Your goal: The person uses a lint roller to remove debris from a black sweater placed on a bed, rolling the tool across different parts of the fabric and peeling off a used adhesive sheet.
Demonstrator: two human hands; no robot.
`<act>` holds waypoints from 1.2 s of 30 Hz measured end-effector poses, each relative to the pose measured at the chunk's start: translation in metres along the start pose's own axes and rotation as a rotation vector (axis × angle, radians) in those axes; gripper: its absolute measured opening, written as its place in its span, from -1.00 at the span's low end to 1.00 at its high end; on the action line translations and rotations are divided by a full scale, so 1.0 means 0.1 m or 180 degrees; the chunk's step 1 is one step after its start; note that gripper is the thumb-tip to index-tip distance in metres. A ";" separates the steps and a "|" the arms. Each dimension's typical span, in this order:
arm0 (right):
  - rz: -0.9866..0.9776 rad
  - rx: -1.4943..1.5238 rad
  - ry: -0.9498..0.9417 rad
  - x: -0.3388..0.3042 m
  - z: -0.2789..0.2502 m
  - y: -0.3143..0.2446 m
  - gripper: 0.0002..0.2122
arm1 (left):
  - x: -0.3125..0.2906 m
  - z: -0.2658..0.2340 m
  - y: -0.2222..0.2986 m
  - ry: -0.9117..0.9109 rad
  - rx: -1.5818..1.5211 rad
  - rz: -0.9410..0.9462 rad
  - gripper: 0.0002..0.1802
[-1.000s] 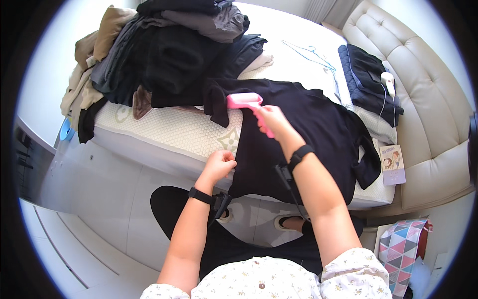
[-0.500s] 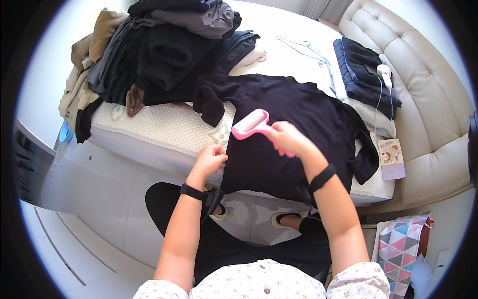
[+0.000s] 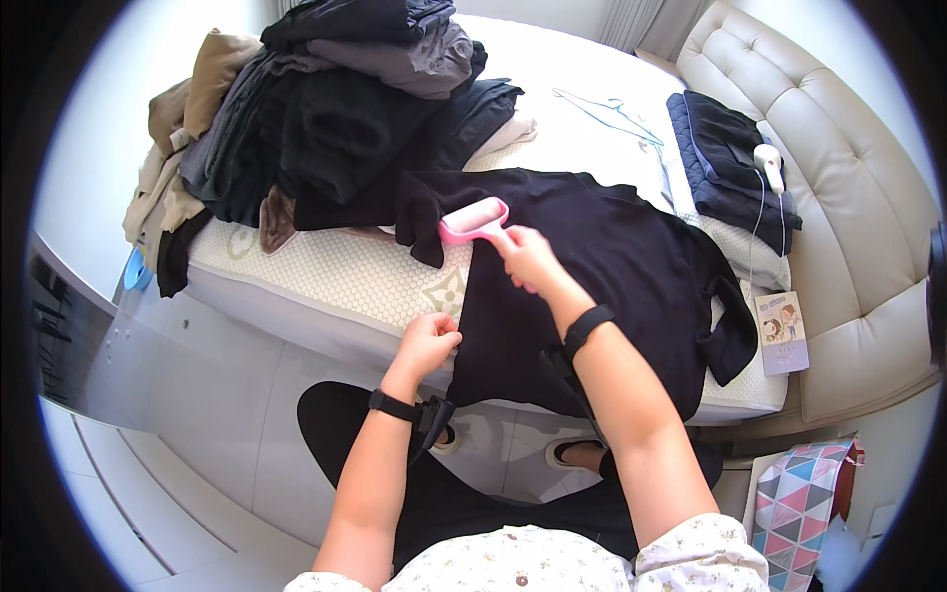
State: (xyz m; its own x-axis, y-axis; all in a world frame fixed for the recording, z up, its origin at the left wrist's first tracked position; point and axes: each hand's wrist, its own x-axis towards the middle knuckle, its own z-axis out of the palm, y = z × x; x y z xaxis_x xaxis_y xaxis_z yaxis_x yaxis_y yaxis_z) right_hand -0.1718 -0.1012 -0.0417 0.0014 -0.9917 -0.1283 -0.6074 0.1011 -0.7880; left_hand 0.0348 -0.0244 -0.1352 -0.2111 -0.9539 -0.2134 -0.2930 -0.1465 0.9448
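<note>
A black long-sleeved top (image 3: 592, 286) lies spread flat across the bed's near edge, one sleeve to the left and one to the right. My right hand (image 3: 533, 260) is wrapped round the handle of a pink lint roller (image 3: 475, 219). Its pale roll is over the garment's upper left, by the left sleeve; whether it touches the cloth I cannot tell. Closed in a pinch, my left hand (image 3: 429, 345) is at the top's left side edge, and the fingertips seem to hold the black fabric there.
A tall heap of dark clothes (image 3: 335, 128) fills the bed's left part. Blue hangers (image 3: 612, 113) lie toward the back. At the right are folded dark clothes (image 3: 715, 163), a white corded device (image 3: 768, 166), a small illustrated card box (image 3: 782, 331) and the padded headboard (image 3: 789, 99).
My right hand has carried the lint roller left and slightly farther up, toward the left sleeve. My left hand stays at the garment's edge. The whole view has shifted slightly downward.
</note>
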 end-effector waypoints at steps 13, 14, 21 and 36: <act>-0.0127 0.0052 0.0140 -0.25 -0.87 0.05 -0.55 | -0.05 -0.06 0.21 -0.0049 0.0457 -0.0050 -0.92; -0.0086 -0.0352 0.0077 -0.27 -0.81 0.08 -0.53 | -0.05 -0.07 0.23 -0.0103 0.0514 -0.0106 -0.86; -0.0356 -0.1426 -0.0137 -0.50 -0.20 0.41 -0.50 | 0.11 0.10 0.46 0.0231 0.0933 0.0409 -0.47; 0.0299 -0.1740 -0.0014 -1.52 -2.14 0.91 -0.51 | 0.16 -0.11 0.39 -0.0448 0.0445 0.0379 -0.57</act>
State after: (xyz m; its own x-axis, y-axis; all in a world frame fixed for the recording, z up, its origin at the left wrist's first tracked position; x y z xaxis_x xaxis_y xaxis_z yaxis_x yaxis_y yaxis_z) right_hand -0.3976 0.0416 0.0354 -0.0702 -0.9800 -0.1864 -0.9289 0.1323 -0.3459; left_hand 0.0301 -0.0483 -0.0992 -0.3771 -0.9148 -0.1444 -0.3826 0.0119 0.9238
